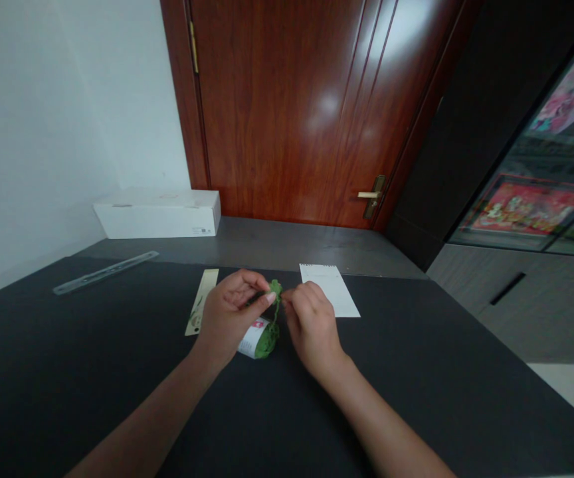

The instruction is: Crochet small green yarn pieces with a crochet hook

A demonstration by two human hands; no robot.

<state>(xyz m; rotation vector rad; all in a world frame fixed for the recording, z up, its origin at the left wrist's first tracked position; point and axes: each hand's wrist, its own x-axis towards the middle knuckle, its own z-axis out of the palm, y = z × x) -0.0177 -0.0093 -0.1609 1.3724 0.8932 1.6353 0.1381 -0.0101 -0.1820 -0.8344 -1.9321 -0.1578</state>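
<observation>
My left hand [232,309] pinches a small bunch of green yarn [275,288] between thumb and forefinger. Close on its right, my right hand [314,318] is closed, its thumb and forefinger pressed together at the edge of the yarn; what they grip is too small to make out. A strand of yarn runs down from the bunch to a ball of green yarn [267,342] with a white paper band [250,340]. The ball lies on the dark table just below my hands, partly covered by the left one.
A cream card [208,282] lies partly behind my left hand, and a white spiral notepad [339,292] behind my right. Further left is a clear ruler [107,271]. A long white box [162,216] stands by the wall, near a wooden door [287,119]. Cabinets [491,292] border the right side.
</observation>
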